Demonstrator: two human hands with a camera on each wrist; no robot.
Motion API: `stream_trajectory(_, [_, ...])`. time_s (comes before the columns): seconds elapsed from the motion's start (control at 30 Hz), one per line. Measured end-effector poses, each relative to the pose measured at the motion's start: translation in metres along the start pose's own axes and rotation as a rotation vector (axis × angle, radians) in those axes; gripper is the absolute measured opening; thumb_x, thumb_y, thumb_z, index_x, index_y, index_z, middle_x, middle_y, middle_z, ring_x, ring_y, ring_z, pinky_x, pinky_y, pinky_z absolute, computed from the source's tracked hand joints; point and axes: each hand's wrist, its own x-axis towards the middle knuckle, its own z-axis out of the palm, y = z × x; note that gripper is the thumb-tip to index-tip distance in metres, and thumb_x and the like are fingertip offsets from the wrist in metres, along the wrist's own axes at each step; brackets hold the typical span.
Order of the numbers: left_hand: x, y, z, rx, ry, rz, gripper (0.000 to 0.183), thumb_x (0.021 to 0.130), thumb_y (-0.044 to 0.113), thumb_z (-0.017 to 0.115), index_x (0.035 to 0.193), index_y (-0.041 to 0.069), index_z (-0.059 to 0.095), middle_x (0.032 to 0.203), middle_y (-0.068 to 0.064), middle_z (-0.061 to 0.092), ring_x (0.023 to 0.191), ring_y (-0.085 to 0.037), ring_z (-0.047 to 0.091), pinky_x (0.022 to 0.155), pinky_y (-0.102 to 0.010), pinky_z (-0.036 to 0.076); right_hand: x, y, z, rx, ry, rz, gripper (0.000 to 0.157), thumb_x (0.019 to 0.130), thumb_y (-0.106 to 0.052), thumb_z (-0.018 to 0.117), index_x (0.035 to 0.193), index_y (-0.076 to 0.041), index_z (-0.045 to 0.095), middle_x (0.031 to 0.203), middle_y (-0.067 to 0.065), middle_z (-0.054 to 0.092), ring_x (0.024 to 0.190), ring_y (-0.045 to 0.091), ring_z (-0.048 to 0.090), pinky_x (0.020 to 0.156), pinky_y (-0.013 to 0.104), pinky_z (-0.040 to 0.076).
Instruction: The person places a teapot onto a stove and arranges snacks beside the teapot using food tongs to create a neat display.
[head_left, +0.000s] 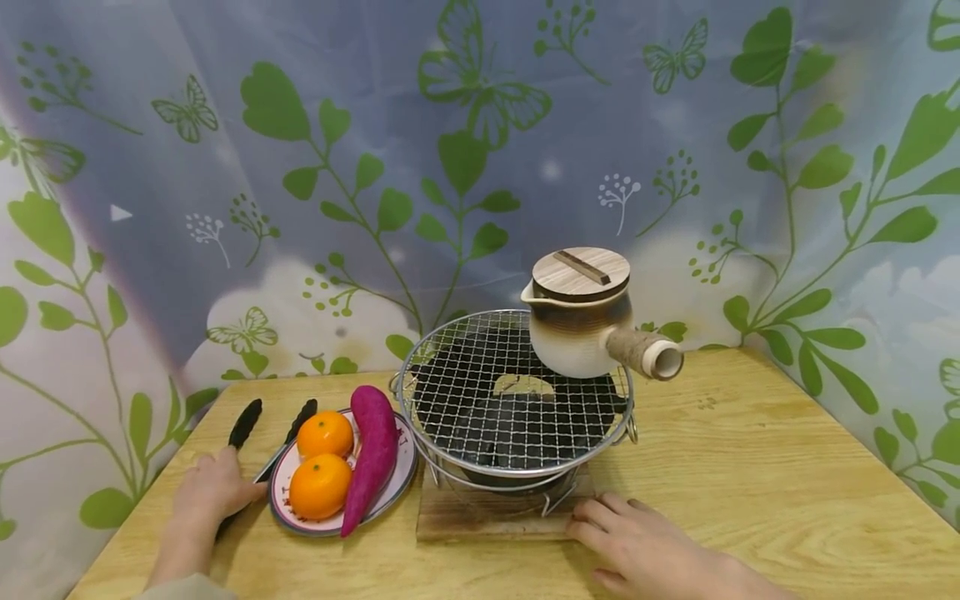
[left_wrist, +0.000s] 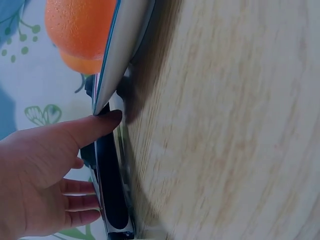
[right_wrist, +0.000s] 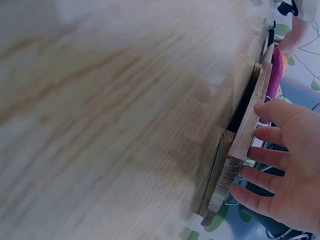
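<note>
My left hand [head_left: 212, 490] lies over a pair of tongs with black ends [head_left: 245, 423], spread in a V left of the plate. In the left wrist view the thumb stretches across the tongs' black handle [left_wrist: 111, 175] at the plate's rim, with relaxed fingers along its far side. On the plate [head_left: 405, 467] are two oranges [head_left: 320, 486] and a purple sweet potato [head_left: 372, 458]. My right hand [head_left: 641, 542] rests its extended fingers at the right front corner of a wooden board [head_left: 480, 527]. In the right wrist view the fingers spread over the board's edge [right_wrist: 245, 132].
A round wire grill rack [head_left: 517, 450] sits over a dark stove on the board. At its back right stands a clay teapot [head_left: 573, 333] with a wooden lid and a side handle [head_left: 637, 348] jutting right. A patterned curtain [head_left: 360, 167] hangs behind the wooden table [head_left: 757, 450].
</note>
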Motion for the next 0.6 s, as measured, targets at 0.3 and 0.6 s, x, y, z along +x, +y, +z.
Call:
stream_trajectory(0.3, [0.006, -0.005, 0.005, 0.008, 0.022, 0.002, 0.091, 0.072, 0.054, 0.069, 0.117, -0.018, 0.036, 0.105, -0.045, 0.040, 0.099, -0.059, 0.041, 0.081, -0.061, 0.039, 0.001, 0.002, 0.000, -0.009, -0.015, -0.029, 0.050, 0.066, -0.034, 0.077, 0.109, -0.015, 0.059, 0.108, 0.000, 0.054, 0.091, 0.016, 0.050, 0.064, 0.029, 0.049])
stream_trajectory(0.6, [0.009, -0.009, 0.010, -0.034, 0.019, 0.011, 0.084, 0.071, 0.053, 0.069, 0.100, -0.023, 0.047, 0.094, -0.042, 0.047, 0.089, -0.054, 0.048, 0.078, -0.058, 0.042, 0.000, 0.003, 0.001, -0.008, -0.029, -0.043, 0.051, 0.068, -0.036, 0.078, 0.110, -0.015, 0.059, 0.108, 0.000, 0.053, 0.091, 0.016, 0.050, 0.062, 0.027, 0.047])
